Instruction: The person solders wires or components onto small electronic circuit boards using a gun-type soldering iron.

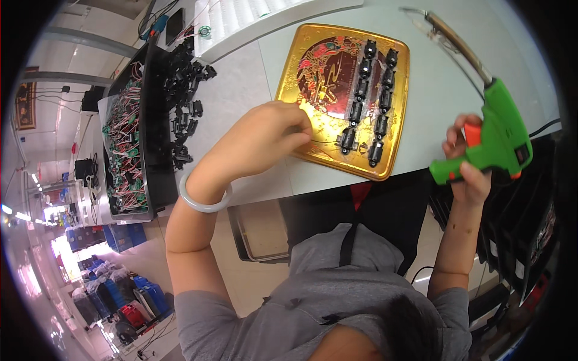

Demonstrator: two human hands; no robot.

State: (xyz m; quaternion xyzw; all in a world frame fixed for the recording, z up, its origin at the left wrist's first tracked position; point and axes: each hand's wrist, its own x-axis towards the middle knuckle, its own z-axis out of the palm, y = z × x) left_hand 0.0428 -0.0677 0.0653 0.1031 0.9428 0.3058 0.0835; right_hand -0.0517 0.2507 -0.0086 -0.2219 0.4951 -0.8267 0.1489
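Observation:
My right hand (pixel 469 171) is wrapped round the handle of a green hot glue gun (pixel 506 129) with an orange trigger, at the right edge of the table. A long thin metallic piece extends from the gun's top toward the far side. My left hand (pixel 265 138) is over the left edge of a gold tray (pixel 325 159), its fingertips pinched together. Whatever they may hold is too small to make out; a thin dark line runs from them toward the nearest black part (pixel 347 139). Two rows of small black parts (pixel 385 99) lie on the tray.
Left of the tray is a pile of loose black parts (pixel 180 78). Beyond it stands a black bin (pixel 147 180) holding many wired green boards (pixel 125 144). A white compartmented tray (pixel 241 30) sits at the back. The gun's black cable (pixel 545 127) trails right.

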